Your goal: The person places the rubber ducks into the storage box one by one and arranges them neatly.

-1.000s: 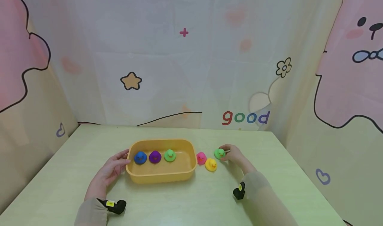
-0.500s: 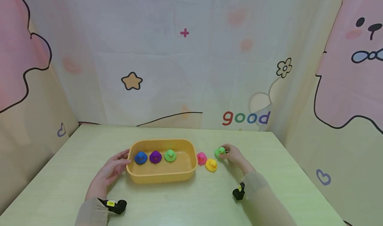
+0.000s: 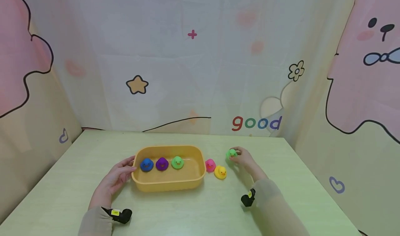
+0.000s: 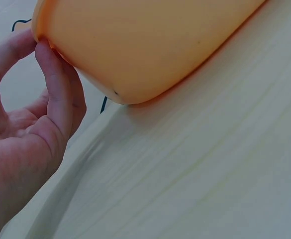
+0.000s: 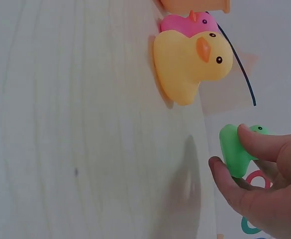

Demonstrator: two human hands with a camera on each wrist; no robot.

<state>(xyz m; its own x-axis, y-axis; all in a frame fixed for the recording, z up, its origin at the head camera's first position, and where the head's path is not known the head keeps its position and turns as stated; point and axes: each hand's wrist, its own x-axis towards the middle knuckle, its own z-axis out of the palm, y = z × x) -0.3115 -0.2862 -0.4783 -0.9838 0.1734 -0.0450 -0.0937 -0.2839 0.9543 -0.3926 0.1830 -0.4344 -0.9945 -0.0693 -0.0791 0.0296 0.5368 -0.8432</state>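
Note:
My left hand (image 3: pixel 114 178) pinches the left rim of a yellow rectangular tub (image 3: pixel 170 186) between thumb and fingers; the left wrist view shows the grip on the tub's rim (image 4: pixel 46 30). Inside the tub sit a blue duck (image 3: pixel 147 165), a purple duck (image 3: pixel 162 164) and a green duck (image 3: pixel 177 162) in a row. To the tub's right, my right hand (image 3: pixel 245 159) holds another green rubber duck (image 3: pixel 231 154). In the right wrist view that green duck (image 5: pixel 233 149) is between thumb and fingers, raised off the table.
A pink duck (image 3: pixel 210 165) stands against the tub's right end, with a yellow duck (image 3: pixel 220 172) just in front of it to the right. Light wood table (image 3: pixel 187 215) lies beneath everything. A printed cloth (image 3: pixel 162 66) hangs behind the table's far edge.
My right hand has lifted the green duck off the table and moved it slightly up and away. The left hand, the tub and the other ducks have stayed put.

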